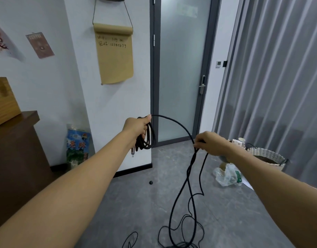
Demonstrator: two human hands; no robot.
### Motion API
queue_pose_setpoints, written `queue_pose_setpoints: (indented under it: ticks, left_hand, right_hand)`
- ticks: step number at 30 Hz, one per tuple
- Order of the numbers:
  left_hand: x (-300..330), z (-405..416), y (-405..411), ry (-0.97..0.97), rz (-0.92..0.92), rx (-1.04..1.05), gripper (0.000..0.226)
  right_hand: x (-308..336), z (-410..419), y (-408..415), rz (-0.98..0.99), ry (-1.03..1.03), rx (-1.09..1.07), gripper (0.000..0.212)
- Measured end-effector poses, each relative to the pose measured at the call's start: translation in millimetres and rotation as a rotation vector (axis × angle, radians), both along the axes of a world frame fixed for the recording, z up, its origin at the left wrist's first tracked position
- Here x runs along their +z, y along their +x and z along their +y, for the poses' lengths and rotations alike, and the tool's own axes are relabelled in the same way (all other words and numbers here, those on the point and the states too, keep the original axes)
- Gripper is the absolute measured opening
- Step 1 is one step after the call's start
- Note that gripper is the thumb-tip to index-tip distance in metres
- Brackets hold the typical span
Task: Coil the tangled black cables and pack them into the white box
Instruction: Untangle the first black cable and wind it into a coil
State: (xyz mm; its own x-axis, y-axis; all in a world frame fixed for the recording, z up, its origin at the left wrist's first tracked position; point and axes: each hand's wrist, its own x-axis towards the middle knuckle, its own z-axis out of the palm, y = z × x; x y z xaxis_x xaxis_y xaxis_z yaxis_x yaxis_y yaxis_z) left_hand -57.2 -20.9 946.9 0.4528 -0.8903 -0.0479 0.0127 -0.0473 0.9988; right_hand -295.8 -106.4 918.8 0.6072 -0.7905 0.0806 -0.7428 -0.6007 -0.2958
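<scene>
Left hand (138, 126) at centre frame gripping a hanging coil (147, 140) of black cable, right hand (210, 143) right of centre pinching the cable (179, 126) arching between them, loose tangle (182, 230) on floor (136, 203) at bottom centre, basket (267, 158) at right

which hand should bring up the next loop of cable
Right. The right hand already pinches the loose cable trailing to the floor, while the left hand grips the finished coil.
</scene>
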Motion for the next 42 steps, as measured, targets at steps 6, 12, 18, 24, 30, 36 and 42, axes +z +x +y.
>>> queue_pose_setpoints:
  ticks: [6, 12, 18, 24, 30, 36, 42]
  left_hand:
    - [12, 5, -20, -0.009, 0.134, -0.22, 0.042]
    - [5, 5, -4, -0.034, 0.295, -0.107, 0.041]
    - [-5, 4, 29, -0.052, 0.416, 0.203, 0.035]
    - [-10, -4, 46, -0.065, 0.446, 0.419, 0.04]
    - [-15, -8, 49, -0.002, 0.278, 0.583, 0.03]
    - [-19, -9, 28, -0.118, -0.249, 0.472, 0.027]
    - [-20, -10, -7, -0.126, -0.422, 0.128, 0.025]
  right_hand:
    - [-28, 8, 20, 0.175, -0.062, -0.205, 0.048]
    - [-38, 1, 5, -0.01, -0.184, -0.252, 0.008]
    - [-43, 1, -17, 0.163, -0.44, -0.128, 0.018]
    - [-43, 5, -22, 0.217, -0.369, 0.025, 0.024]
    - [-28, 13, -2, -0.304, -0.179, -0.183, 0.018]
    - [1, 21, 36, 0.013, -0.368, 0.035, 0.026]
    - [38, 42, 66, -0.106, -0.332, 0.276, 0.026]
